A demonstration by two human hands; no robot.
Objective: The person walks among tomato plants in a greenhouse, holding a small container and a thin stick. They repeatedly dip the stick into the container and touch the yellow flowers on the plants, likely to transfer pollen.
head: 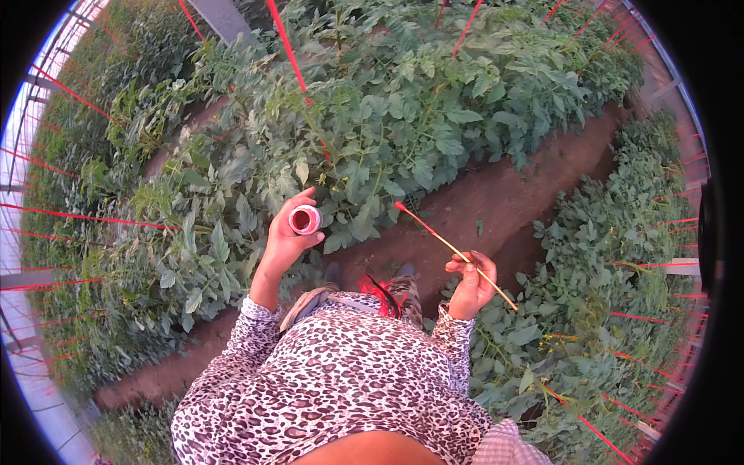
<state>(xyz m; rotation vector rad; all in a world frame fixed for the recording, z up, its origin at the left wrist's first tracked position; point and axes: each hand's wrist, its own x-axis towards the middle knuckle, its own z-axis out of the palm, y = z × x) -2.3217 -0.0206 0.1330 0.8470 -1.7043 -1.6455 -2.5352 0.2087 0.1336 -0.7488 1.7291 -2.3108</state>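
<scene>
My left hand (290, 229) grips a small open jar (305, 220) with a white rim and dark red contents, its mouth turned up toward the camera. In my right hand (472, 282) is a thin wooden stick (453, 249), pinched between thumb and fingers. The stick's far end is red, with a rounded red tip pointing up and left; it is apart from the jar and the leaves. Leafy tomato plants (372, 133) with small yellow flowers stand just beyond both hands. A bundle of red strands (383, 295) hangs at my waist.
Bare soil (494, 186) runs diagonally between the plant rows. Red strings (288, 49) rise from the plants, several on each side. More tomato plants (581, 314) grow at the right. A grey post (221, 20) stands at the top left, and greenhouse framing (35, 110) curves along the left rim.
</scene>
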